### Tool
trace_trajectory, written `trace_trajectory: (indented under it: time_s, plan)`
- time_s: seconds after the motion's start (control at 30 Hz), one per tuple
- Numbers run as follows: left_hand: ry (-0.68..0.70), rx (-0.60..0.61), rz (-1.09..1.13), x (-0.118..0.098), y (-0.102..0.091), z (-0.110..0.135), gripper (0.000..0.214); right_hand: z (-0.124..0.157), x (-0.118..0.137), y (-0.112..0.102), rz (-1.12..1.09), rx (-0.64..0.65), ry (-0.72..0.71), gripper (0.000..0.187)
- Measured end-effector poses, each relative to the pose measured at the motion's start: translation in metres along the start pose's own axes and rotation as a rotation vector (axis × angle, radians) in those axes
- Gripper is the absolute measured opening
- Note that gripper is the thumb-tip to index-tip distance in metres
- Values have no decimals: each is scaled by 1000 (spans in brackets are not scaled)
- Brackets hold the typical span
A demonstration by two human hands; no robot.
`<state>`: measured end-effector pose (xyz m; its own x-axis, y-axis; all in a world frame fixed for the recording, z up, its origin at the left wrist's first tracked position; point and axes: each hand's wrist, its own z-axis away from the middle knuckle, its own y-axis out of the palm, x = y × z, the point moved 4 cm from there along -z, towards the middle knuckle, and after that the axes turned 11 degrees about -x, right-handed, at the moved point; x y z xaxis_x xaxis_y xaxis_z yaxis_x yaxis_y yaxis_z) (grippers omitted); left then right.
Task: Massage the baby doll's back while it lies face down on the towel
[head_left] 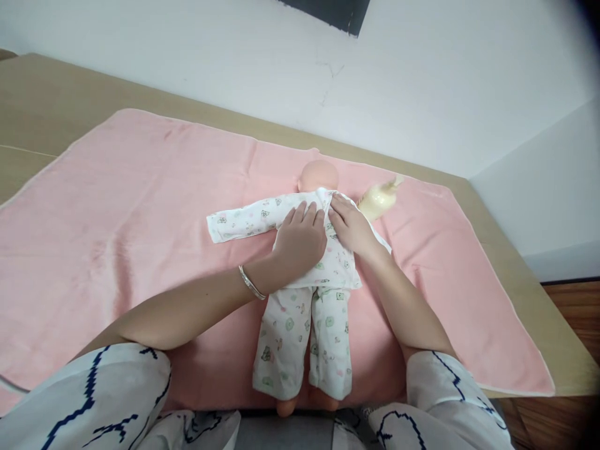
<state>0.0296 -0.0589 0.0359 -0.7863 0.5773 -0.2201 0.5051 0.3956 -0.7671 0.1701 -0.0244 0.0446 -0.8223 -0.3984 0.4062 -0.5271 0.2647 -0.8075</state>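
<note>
A baby doll (319,175) lies on its back on a pink blanket (154,206), its head toward the wall and its feet toward me. It wears a white printed long-sleeved top (338,265) and matching trousers (287,337). My left hand (302,240) rests flat on the doll's chest, fingers stretched out. Against the other side of the chest, near the collar, lies my right hand (352,226), fingers also extended. Both palms are hidden. One sleeve (244,220) of the top stretches out to the left; the other is mostly covered by my right forearm.
A cream-coloured bottle (379,199) lies on the blanket right of the doll's head. The blanket covers much of a wooden table (60,94), which stands against a white wall (225,56). The table's right edge drops to a wooden floor (572,312).
</note>
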Motion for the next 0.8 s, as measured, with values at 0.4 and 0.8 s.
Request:
trace_trajectory:
  time_s: [0.4,0.8]
  plan:
    - [-25,-33,99,53,16,-34,33,29,42,5,125,26,43,56]
    - [-190,-167,226,45,27,-16,43,6,0,9,71,-28,72,58]
